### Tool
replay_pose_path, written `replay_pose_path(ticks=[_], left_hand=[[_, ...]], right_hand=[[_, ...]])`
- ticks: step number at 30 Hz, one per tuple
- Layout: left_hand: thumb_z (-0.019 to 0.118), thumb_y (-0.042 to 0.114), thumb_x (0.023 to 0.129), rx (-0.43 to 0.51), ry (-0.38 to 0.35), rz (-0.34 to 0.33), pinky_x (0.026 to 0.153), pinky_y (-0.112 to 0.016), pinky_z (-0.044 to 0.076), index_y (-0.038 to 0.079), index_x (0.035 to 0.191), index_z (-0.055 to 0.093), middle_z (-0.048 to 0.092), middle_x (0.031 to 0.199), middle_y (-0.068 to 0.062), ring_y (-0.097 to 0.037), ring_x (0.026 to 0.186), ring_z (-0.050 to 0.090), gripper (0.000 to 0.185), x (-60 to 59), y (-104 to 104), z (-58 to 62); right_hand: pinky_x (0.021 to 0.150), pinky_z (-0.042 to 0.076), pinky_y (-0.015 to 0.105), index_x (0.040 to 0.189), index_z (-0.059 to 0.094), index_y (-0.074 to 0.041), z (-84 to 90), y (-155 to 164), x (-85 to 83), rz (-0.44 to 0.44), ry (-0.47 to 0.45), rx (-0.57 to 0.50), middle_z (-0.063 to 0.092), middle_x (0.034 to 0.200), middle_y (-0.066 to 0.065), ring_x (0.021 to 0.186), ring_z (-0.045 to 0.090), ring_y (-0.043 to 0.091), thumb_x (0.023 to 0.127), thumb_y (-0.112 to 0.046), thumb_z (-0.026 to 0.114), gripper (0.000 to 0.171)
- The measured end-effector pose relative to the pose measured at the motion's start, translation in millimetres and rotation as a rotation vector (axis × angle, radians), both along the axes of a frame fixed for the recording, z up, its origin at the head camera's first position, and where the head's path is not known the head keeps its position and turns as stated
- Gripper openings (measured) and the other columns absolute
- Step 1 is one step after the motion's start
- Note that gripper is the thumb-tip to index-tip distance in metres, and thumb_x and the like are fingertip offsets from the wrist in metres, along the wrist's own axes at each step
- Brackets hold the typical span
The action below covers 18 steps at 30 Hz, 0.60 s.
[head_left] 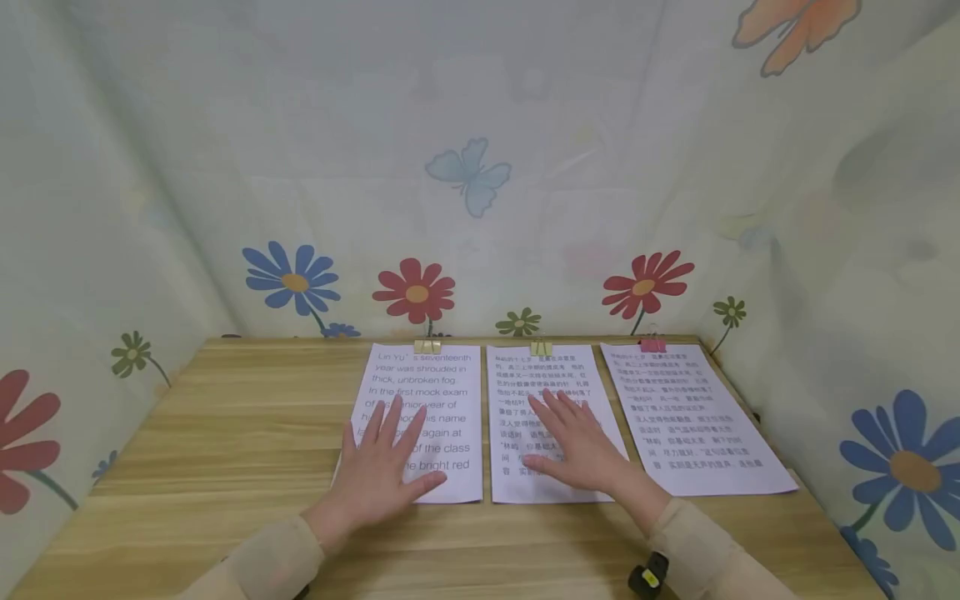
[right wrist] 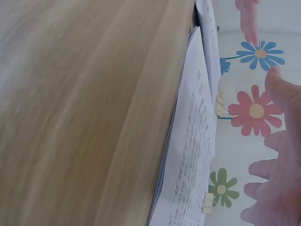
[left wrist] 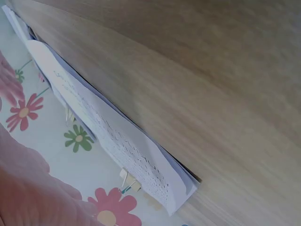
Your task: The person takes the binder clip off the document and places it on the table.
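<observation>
Left hand [head_left: 382,475] lies flat, fingers straight and spread, gripping nothing; palm presses the lower half of the left sheet [head_left: 423,392] (English print). Right hand [head_left: 577,446] likewise flat and spread, resting on the middle sheet [head_left: 540,375]. A 3rd sheet [head_left: 690,417] lies untouched near the table's [head_left: 225,425] right edge. All 3 sit side by side, tops at the back edge, each under a binder clip: gold [head_left: 427,346], gold [head_left: 541,347], pink [head_left: 652,344]. Floral cloth [head_left: 480,167] surrounds.

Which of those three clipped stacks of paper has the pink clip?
The rightmost stack, the one neither hand rests on. Its pink clip sits at the far edge; the left stack and middle stack have gold clips.
</observation>
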<state>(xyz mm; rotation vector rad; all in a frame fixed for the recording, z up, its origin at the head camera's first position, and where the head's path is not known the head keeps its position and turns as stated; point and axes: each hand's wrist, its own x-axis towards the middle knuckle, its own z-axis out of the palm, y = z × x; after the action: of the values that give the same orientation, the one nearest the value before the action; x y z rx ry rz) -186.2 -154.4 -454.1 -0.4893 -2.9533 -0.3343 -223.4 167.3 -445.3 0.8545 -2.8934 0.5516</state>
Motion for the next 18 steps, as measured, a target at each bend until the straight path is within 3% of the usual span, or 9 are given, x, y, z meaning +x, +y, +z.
replay_pose_path(ticks=[8, 18], left_hand=[[0.056, 0.073, 0.084, 0.019, 0.066, -0.013, 0.107, -0.077, 0.006, 0.018, 0.157, 0.029, 0.015, 0.163, -0.019, -0.044, 0.147, 0.012, 0.096, -3.9, 0, 2.8], [0.062, 0.071, 0.081, 0.061, 0.153, -0.024, 0.108, -0.074, 0.014, 0.011, 0.154, 0.036, 0.031, 0.157, -0.022, -0.044, 0.143, 0.025, 0.098, -8.7, 2, 10.7]], right_hand=[[0.115, 0.021, 0.058, 0.155, 0.031, -0.008, 5.4, -15, -5.8, -0.013, -0.158, -0.278, 0.03, 0.158, 0.017, 0.146, 0.024, 0.038, 0.091, -0.04, 0.071, 0.082], [0.111, 0.035, 0.048, 0.154, 0.034, -0.008, -1.9, -37, -10.2, -0.131, -0.39, -0.655, 0.039, 0.154, 0.013, 0.139, 0.04, 0.032, 0.093, -0.027, 0.071, 0.073]])
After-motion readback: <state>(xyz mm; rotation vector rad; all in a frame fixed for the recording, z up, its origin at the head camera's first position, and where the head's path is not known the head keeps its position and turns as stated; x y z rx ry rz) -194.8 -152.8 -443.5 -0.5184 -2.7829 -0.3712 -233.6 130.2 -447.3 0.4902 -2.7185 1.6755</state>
